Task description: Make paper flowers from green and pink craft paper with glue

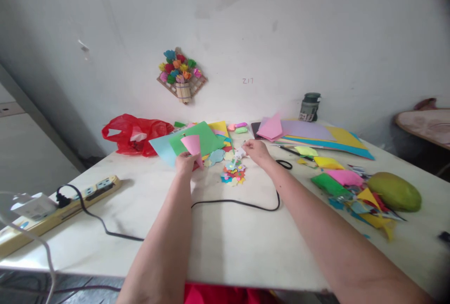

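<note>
My left hand (184,163) is closed around a pink paper cone (192,143), its wide end up. Reaching out over the table, my right hand (258,152) has its fingers pinched together. Right at those fingertips is a small white paper piece (240,153); whether they grip it or something thinner, I cannot tell. Between my hands lies a pile of colourful paper flower cut-outs (233,173). A light blue cut-out (216,156) lies beside the cone. Behind it are green paper (200,137) and light blue sheets. Black-handled scissors (284,164) rest by my right wrist.
A black cable (235,201) crosses the table from a power strip (94,191) at left. A red plastic bag (138,133) is at back left. On the right are stacked coloured sheets (316,130), clay packets (342,177), paper scraps and a green fruit (394,191).
</note>
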Demonstrator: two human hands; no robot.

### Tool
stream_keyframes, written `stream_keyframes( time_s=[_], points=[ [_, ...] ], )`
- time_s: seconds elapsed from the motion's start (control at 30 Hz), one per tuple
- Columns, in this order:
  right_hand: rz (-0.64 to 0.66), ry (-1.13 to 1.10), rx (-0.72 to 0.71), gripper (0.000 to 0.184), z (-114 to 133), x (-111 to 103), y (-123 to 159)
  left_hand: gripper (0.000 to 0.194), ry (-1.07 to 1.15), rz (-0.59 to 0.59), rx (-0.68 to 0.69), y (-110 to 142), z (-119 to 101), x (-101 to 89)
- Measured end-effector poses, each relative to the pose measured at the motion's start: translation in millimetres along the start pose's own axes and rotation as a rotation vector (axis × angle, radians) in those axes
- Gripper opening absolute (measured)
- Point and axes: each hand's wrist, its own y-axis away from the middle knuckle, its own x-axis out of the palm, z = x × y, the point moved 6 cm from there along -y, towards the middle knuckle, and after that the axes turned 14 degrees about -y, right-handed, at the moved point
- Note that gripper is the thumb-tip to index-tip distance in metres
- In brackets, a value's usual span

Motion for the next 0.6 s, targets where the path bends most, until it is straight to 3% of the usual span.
stream_keyframes(
  time_s=[0.33, 0.6],
  points=[
    [-0.037, 0.268, 0.044, 0.029, 11.0, -10.8, 9.0, 0.032, -0.187, -0.118, -0.013, -2.9, 0.5, -13.1],
    [-0.006, 0.354, 0.054, 0.026, 7.3, -8.0, 10.2, 0.037, -0.583, -0.242, 0.120, 5.5, -23.3, -29.5]
  ],
)
